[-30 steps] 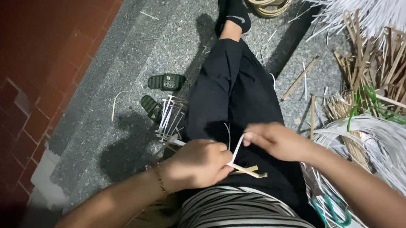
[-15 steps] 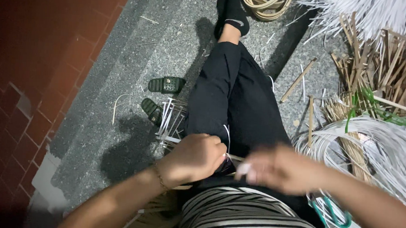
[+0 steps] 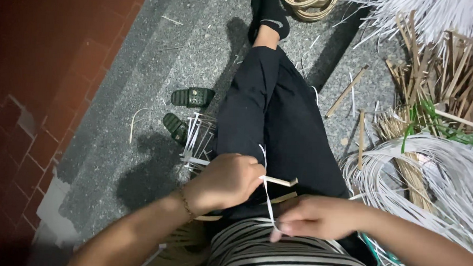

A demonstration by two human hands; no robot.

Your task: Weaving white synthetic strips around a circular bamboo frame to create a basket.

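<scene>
The left hand point(image 3: 226, 180) is closed around two short sticks point(image 3: 282, 182), whose ends poke out toward 3 o'clock, while the right hand point(image 3: 318, 217) pinches a thin white strip point(image 3: 266, 190) that runs up to the sticks over the lap. This looks like the wrapping step, binding the strip around the sticks. The next turn calls for steady tension and a firm hold on the sticks. A coil of white strips point(image 3: 431, 179) lies at 3 o'clock; green sandals point(image 3: 193, 97) at 10 o'clock on the floor point(image 3: 144, 65).
</scene>
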